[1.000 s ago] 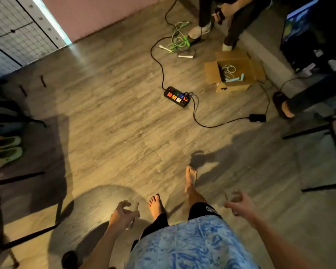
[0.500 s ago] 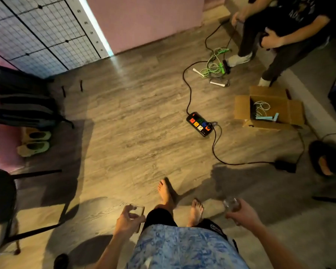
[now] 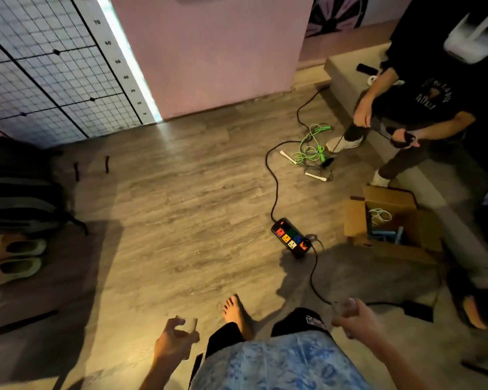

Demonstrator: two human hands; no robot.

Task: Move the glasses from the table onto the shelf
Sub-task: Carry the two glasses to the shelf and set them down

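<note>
One clear glass (image 3: 187, 324) sits in the left hand (image 3: 174, 337), whose fingers curl round its side. A second glass (image 3: 342, 304) is gripped the same way by the right hand (image 3: 357, 319). Both are carried low over the wooden floor (image 3: 181, 220), with neither table nor shelf in view. This looks like mid-carry: hold both upright with a firm grip, and step wide of the power strip (image 3: 292, 239) and its black cable (image 3: 312, 277), which trails close by the second glass.

I see two small clear glasses, both held in the air. The left glass (image 3: 188, 325) sits roughly upright in my left hand (image 3: 173, 340). The right glass (image 3: 342, 306), blurred, is gripped by my right hand (image 3: 357, 319).
</note>
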